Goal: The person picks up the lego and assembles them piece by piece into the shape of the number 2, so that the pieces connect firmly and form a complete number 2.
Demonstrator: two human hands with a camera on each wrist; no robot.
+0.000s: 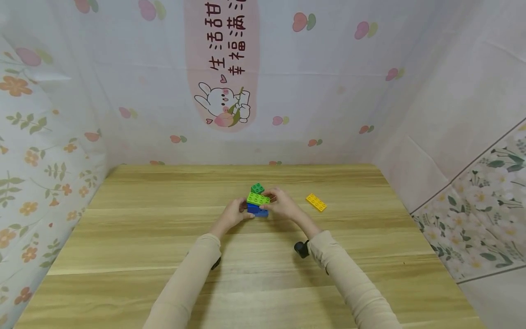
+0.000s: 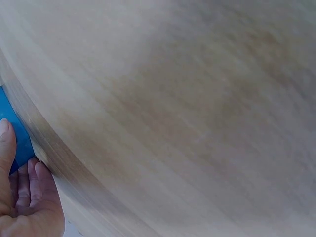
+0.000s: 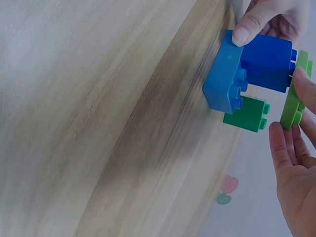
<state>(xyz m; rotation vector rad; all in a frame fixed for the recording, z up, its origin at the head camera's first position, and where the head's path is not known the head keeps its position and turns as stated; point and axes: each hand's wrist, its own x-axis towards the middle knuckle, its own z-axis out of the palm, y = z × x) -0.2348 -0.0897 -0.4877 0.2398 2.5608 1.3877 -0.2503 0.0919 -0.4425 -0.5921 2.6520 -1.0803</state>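
Observation:
My right hand (image 1: 284, 205) pinches a thin light green toy brick (image 1: 258, 198) between thumb and fingers. In the right wrist view, this light green brick (image 3: 292, 98) is over the dark blue brick (image 3: 267, 59), whose studs still show in a gap. The dark blue brick is mounted on one end of a longer blue brick (image 3: 224, 74). My left hand (image 1: 233, 214) steadies those blue bricks, its thumb pressing the lower one and fingers behind. Just beyond them stands a small green brick (image 1: 257, 188). The left wrist view shows only the hand (image 2: 32, 197) and a blue corner.
A flat yellow brick (image 1: 316, 202) lies to the right of my right hand on the wooden table (image 1: 255, 292). Printed cloth (image 1: 328, 91) hangs behind the table's far edge and along both sides. Black wrist gear (image 1: 302, 249) sits beneath the right sleeve.

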